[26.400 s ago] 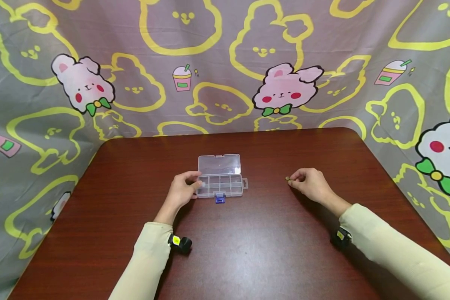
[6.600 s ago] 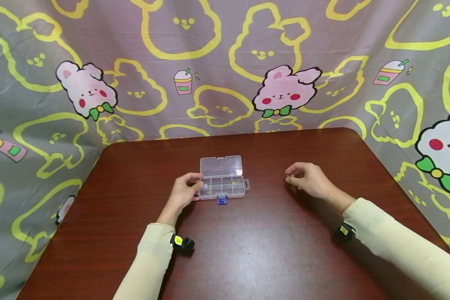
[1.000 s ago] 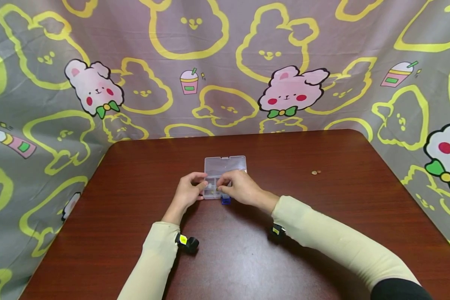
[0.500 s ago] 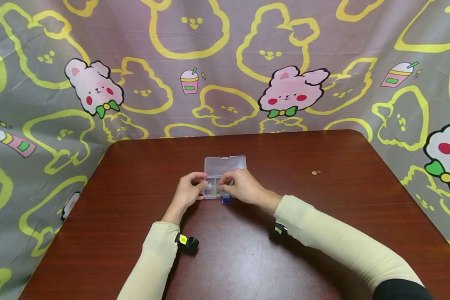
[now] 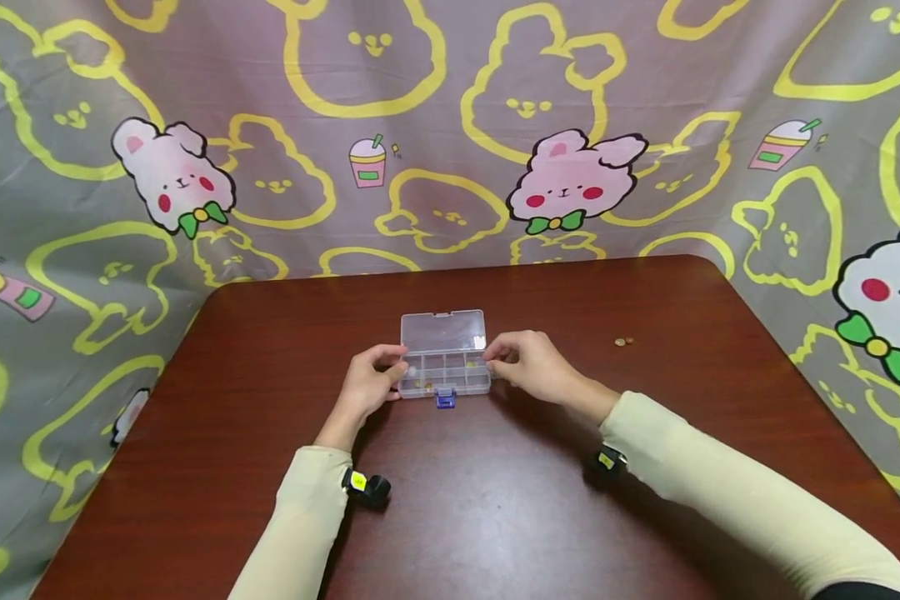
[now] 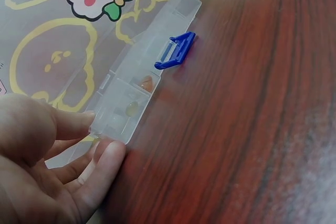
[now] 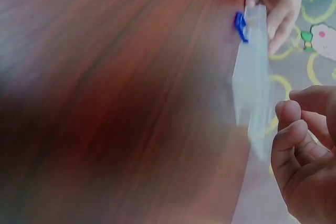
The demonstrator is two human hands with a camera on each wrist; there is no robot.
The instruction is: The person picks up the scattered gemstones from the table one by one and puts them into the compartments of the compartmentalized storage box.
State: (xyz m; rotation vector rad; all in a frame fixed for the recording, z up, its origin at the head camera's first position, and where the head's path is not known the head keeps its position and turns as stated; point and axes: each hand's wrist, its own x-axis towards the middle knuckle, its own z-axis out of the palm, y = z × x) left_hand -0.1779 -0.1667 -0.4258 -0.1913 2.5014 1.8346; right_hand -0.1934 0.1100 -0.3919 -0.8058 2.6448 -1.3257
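The clear plastic compartment box [image 5: 455,379] stands with its lid [image 5: 442,332] raised and a blue latch [image 5: 446,400] at the front. My left hand [image 5: 370,383] grips its left end between thumb and fingers. In the left wrist view a yellowish-green pebble-like piece [image 6: 132,109] lies in the front left compartment and an orange-brown one [image 6: 147,83] in the neighbouring one. My right hand [image 5: 528,362] is at the box's right end, fingers loosely bent, nothing visible between them. Small pale and yellow-green bits show in the back corner compartments in the head view.
Two small pieces, a pale tan one [image 5: 619,342] and a smaller brown one [image 5: 630,340], lie on the brown table [image 5: 450,500] to the right. A patterned cloth [image 5: 435,125] hangs behind the table and along its sides.
Half a second ago my right hand was over the box's front compartments; it has moved right, uncovering the orange-brown piece in the second front compartment. My left hand keeps its grip on the box.
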